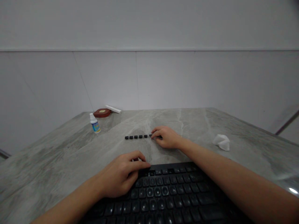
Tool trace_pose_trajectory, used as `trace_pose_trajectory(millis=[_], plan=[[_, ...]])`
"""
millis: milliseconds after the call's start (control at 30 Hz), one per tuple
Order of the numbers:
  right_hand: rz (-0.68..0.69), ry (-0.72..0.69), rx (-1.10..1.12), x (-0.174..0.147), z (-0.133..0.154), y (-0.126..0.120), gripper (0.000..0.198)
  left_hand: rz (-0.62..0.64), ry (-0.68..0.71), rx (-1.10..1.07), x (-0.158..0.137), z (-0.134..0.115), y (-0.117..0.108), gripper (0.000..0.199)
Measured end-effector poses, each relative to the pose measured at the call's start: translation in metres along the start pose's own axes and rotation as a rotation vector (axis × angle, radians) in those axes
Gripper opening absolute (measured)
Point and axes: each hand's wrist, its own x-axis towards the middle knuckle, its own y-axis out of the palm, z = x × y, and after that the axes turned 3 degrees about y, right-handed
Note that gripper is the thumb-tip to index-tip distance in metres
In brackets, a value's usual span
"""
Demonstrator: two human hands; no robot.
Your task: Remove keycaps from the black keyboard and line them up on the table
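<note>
A black keyboard (pixel 177 189) lies at the bottom of the view, with dark gaps in its top row where keycaps are off. My left hand (pixel 123 172) grips its top edge at the left, one finger stretched along the rim and the others curled behind it. Beyond the keyboard, several loose black keycaps (pixel 135 137) stand in a line on the table. At the right end of that line is my right hand (pixel 166 137), fingers closed down around a keycap (pixel 150 135); part of the line is hidden behind the hand.
The grey marbled table (pixel 112 149) meets a white wall (pixel 163 81) at the back. At the left stand a white spray bottle (pixel 95 124) with a blue label and a reddish-brown case (pixel 102 113) beside a white strip (pixel 113 109). A crumpled white tissue (pixel 221 142) lies at the right.
</note>
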Motion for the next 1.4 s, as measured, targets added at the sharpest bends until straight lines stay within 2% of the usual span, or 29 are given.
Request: trace_pose_trajectory(millis=[167,400,633,1400], plan=[[-0.159,0.193,-0.022,0.0012,-0.0025,-0.0041,0.029,-0.004,0.008,-0.004,-0.0002,-0.0010,0.0000,0.053],[-0.081,0.311,-0.112,0.0019,-0.0051,0.0000,0.026,-0.010,0.004,0.006,0.0011,-0.0015,-0.0017,0.052],[-0.020,0.332,-0.079,0.0020,-0.0049,0.0008,0.027,-0.012,-0.003,0.004,-0.0009,-0.0005,-0.0006,0.052],[-0.049,0.246,0.016,0.0026,-0.0053,0.0047,0.030,0.003,-0.010,0.002,0.0008,-0.0016,-0.0012,0.052]])
